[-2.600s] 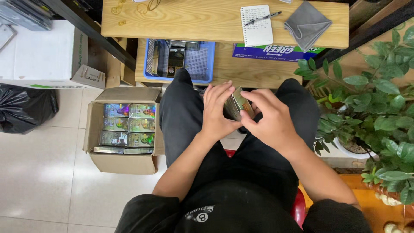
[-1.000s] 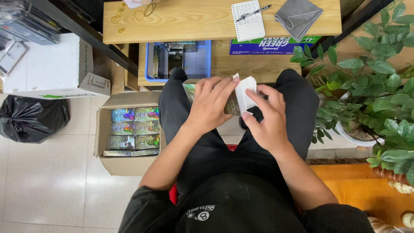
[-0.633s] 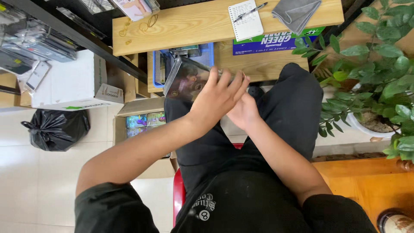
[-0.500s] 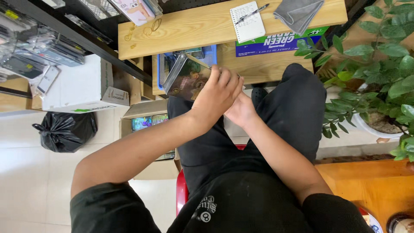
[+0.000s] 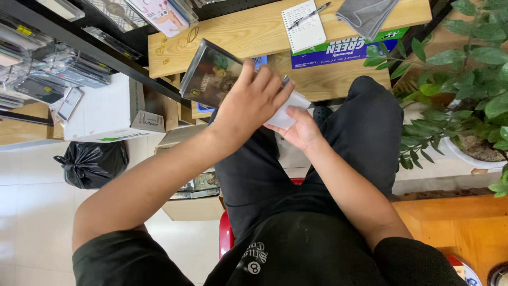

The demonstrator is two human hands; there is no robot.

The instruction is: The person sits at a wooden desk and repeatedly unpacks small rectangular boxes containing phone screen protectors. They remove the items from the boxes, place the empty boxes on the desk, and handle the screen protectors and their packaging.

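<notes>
Two hands meet over the lap: left hand (image 5: 253,103) grips a flat, glossy dark case (image 5: 210,74); right hand (image 5: 300,128) pinches a soft white cloth (image 5: 289,108).

Notepad w/ pen (image 5: 304,25), grey cloth (image 5: 365,13), black bag (image 5: 92,163), plant (image 5: 465,79).

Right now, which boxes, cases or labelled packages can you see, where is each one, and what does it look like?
Dark case: flat, glossy rectangle, in the left hand, raised over the knees.
White wrapper: small, crumpled, in the right hand.
Blue-green box: long, flat, under the wooden shelf.
White box: left, against the rack.
Carton: brown, open, on the floor, holding colourful packs.
</notes>
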